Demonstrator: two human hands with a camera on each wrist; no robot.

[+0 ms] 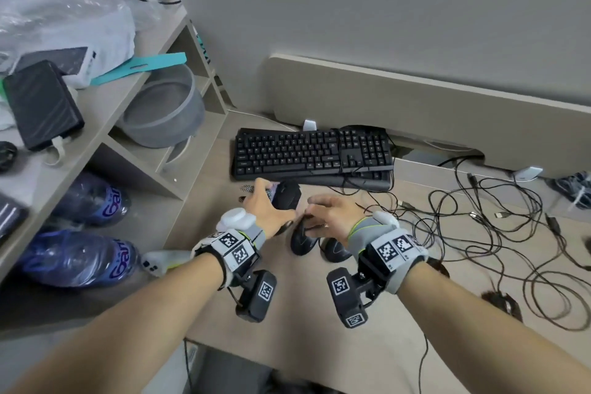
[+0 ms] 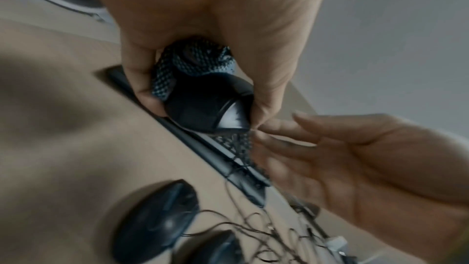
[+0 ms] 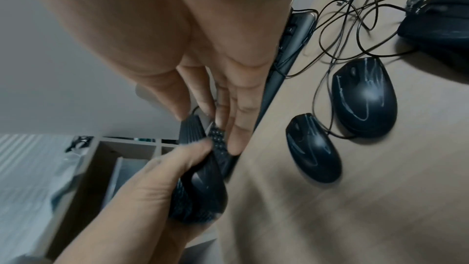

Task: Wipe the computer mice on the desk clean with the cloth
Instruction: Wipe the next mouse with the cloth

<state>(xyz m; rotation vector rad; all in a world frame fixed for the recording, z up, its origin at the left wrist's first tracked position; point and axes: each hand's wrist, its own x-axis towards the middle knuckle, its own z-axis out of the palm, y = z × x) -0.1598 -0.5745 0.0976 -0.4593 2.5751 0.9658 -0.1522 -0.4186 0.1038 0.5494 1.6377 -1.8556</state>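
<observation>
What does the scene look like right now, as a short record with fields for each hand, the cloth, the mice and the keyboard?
left hand: grips a black mouse with the patterned cloth bunched against it
right hand: fingers straight, tips touching the cloth's hanging end
other mice: two side by side on the desk, untouched
keyboard: black, behind the hands
cables: tangled on the desk's right

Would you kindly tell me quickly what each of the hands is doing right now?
Left hand: grips a black mouse together with the cloth.
Right hand: open, fingertips at the cloth's edge.
</observation>
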